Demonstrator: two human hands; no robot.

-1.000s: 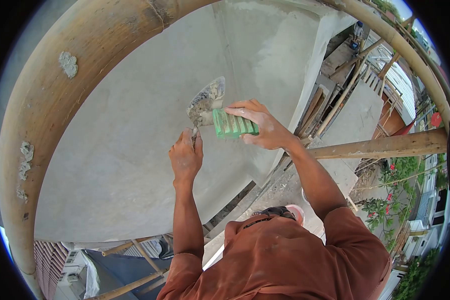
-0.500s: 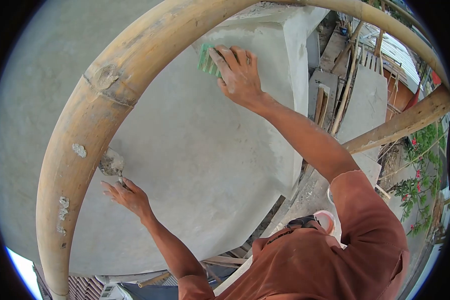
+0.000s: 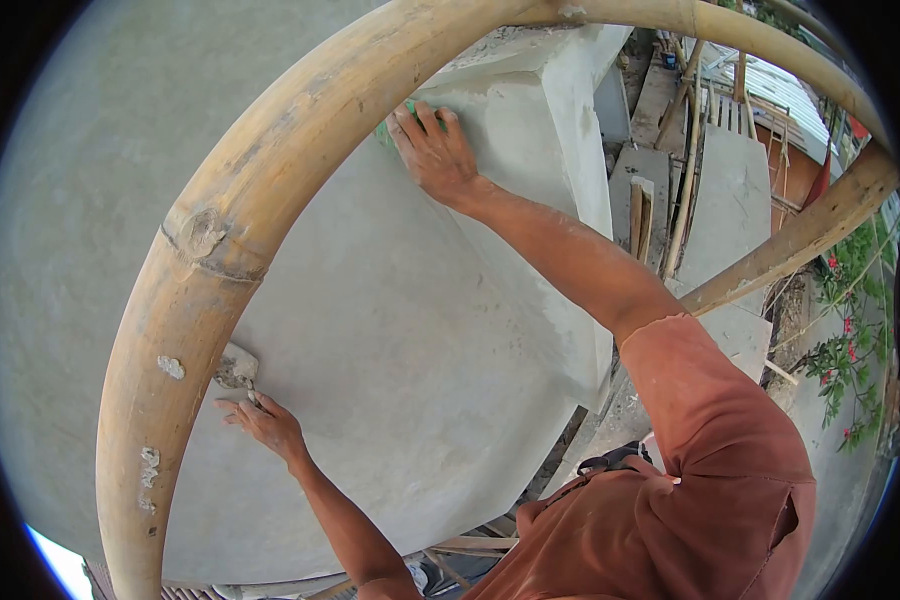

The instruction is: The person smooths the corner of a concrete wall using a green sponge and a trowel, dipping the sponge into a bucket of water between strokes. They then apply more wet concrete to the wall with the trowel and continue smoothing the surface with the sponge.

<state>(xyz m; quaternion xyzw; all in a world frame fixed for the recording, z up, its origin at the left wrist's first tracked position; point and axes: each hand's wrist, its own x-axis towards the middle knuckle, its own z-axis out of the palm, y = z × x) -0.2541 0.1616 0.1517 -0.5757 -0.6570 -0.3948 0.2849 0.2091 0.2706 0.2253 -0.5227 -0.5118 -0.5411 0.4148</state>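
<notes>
One trowel (image 3: 235, 368), one green float (image 3: 383, 131)

Outdoor building site, high up on scaffolding. Evidence: bamboo scaffold poles (image 3: 270, 180), freshly plastered grey wall (image 3: 390, 330), timber planks (image 3: 660, 110) and cement slabs (image 3: 735, 200) below; flowering shrubs (image 3: 850, 350) at ground level.

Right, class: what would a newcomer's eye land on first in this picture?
The thick bamboo pole arcs across the foreground. Behind it, the right hand presses a green float high on the grey plastered wall, while the left hand holds a trowel lower left.
</notes>
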